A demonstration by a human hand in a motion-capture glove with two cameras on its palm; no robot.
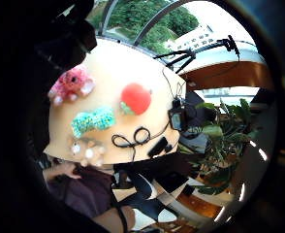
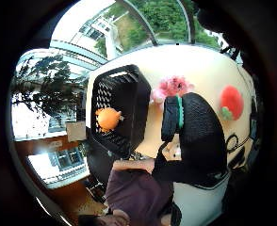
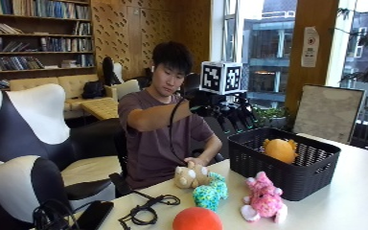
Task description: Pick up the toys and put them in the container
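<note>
Above the table (image 3: 356, 191), the gloved right hand (image 3: 232, 112) is raised, fingers apparently relaxed and empty; one orange toy (image 3: 280, 149) is binned in the basket (image 3: 280, 179), so the teal toy (image 3: 207, 192) is reached for next.

Your gloved hand (image 3: 232, 112) hung raised above the table (image 3: 356, 191), fingers drooping relaxed, holding nothing. The basket (image 3: 283, 163) held an orange toy (image 3: 280, 149). Beige (image 3: 190, 176), teal (image 3: 208, 191), pink (image 3: 264, 197) and red (image 3: 197, 219) toys lay beside it.

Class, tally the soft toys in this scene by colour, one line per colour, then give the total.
Orange toy, in the basket: 1
Pink toy: 1
Teal toy: 1
Tan toy: 1
Red toy: 1
Total: 5
</note>
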